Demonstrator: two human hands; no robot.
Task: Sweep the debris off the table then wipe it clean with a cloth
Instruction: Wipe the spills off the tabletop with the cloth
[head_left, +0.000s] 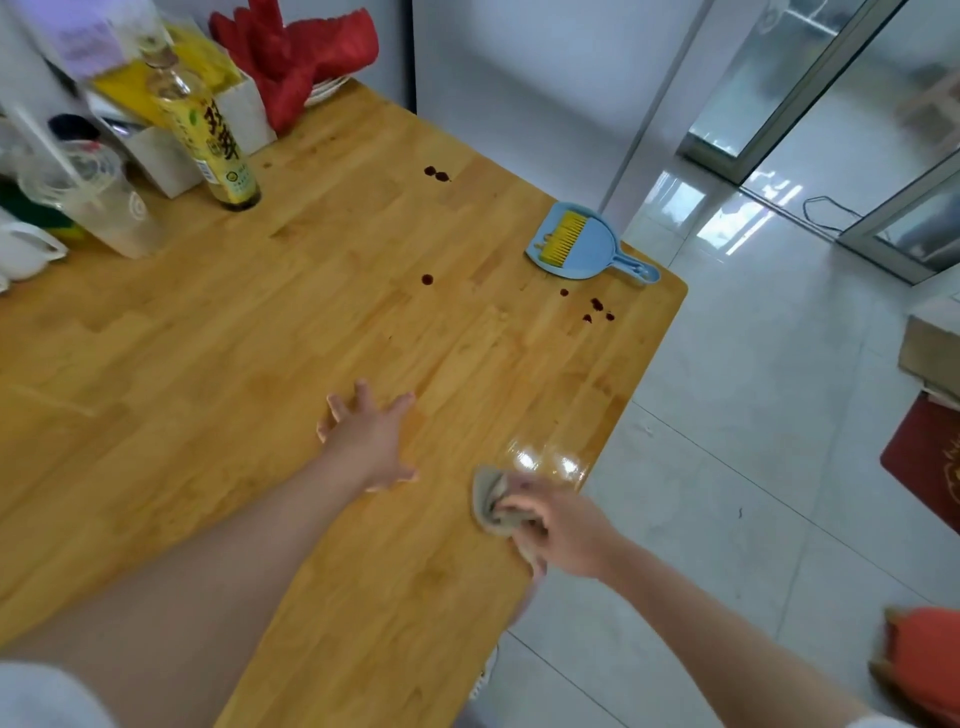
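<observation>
The wooden table (260, 364) carries dark red spots: two at the back (436, 173), one in the middle (427, 279), and several near the right edge (596, 307). My right hand (558, 530) grips a crumpled grey cloth (493, 506) at the table's right edge, beside a wet shiny patch (545, 460). My left hand (371, 441) rests flat on the wood with fingers spread, left of the cloth. A blue dustpan (587, 247) with a yellow brush (563, 236) lying in it sits near the far right corner.
At the back left stand an oil bottle (208, 135), a plastic cup (98, 197), white boxes (166, 156), a white jug (26, 249) and red gloves (296, 52). Tiled floor (753, 415) lies to the right, with a red mat (930, 457).
</observation>
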